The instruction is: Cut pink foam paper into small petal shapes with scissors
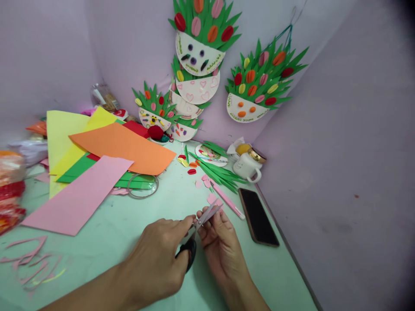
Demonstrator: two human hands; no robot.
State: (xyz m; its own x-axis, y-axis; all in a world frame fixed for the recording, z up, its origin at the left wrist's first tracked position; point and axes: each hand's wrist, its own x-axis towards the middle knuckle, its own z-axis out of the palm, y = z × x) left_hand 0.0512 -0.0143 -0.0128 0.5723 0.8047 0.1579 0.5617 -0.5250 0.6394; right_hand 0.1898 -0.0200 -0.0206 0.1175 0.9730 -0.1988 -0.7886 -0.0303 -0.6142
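Observation:
My left hand (162, 252) is closed round the black-handled scissors (192, 252), its thumb and fingers in the loops. The blades (209, 214) point up and to the right, slightly apart. My right hand (220, 242) has its palm turned in and its fingertips pinched close to the blades. What it pinches is small and mostly hidden by them. Just beyond lie pink paper pieces (212, 198) and a pink pen-like craft knife (228, 201).
A phone (258, 217) lies at right, near a white mug (246, 167). Green paper leaves (220, 172) and small petals sit behind. Coloured sheets (123, 147) and pink offcuts (32, 259) occupy the left, with a tape roll (142, 198). Paper-plate flower baskets (201, 52) hang on the wall.

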